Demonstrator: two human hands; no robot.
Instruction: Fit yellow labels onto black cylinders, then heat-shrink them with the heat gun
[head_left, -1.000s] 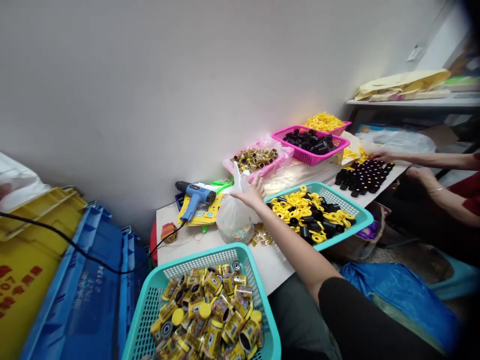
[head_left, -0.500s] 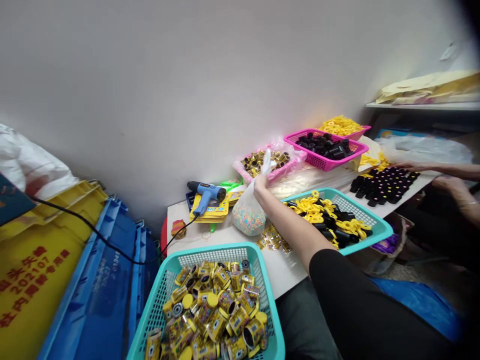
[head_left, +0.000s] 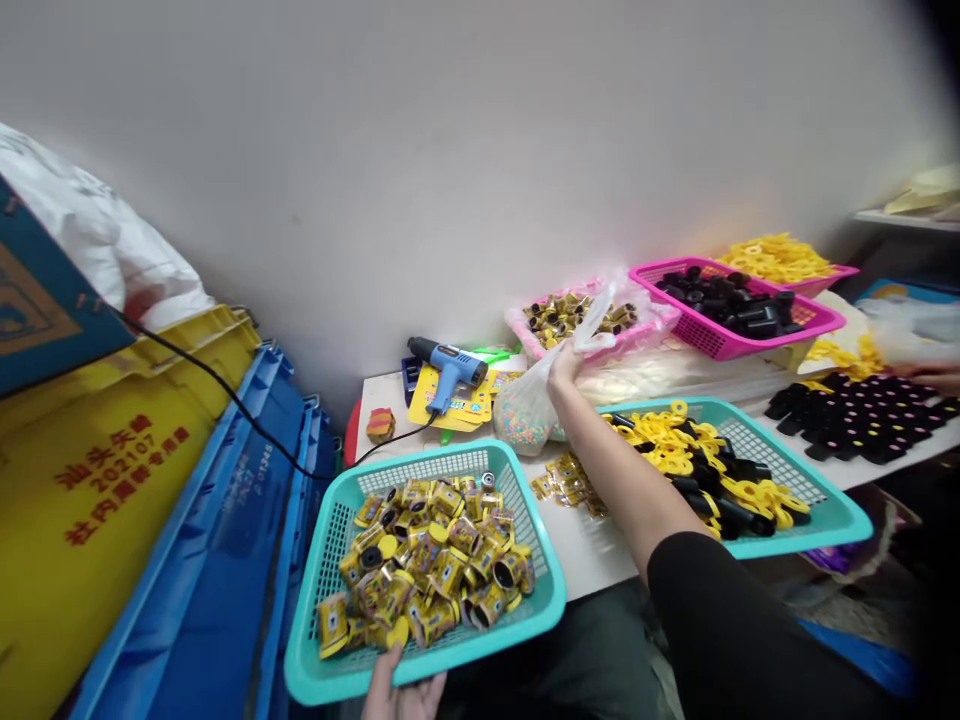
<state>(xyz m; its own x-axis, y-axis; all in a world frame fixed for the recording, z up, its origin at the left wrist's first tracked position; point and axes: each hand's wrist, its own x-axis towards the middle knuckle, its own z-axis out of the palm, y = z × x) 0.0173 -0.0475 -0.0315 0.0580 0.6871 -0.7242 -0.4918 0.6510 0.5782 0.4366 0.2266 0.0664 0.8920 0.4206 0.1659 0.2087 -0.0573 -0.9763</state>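
My right hand is closed round the gathered neck of a clear plastic bag of small pastel beads, which rests on the table. At the bottom of the view, my left hand grips the near rim of a turquoise basket, thumb over the edge and fingers underneath. Small yellow-labelled containers fill that basket. Below my right forearm lie flat yellow labels on the table.
A blue heat gun lies on yellow cards, its cord running left. Another turquoise basket holds yellow and black parts. Behind stand pink baskets. A person's hand is by black pieces at right. Blue crates stand left.
My left hand has come into view, gripping the container basket's near rim. The view has shifted so the table appears farther right. My right hand still holds the bag.
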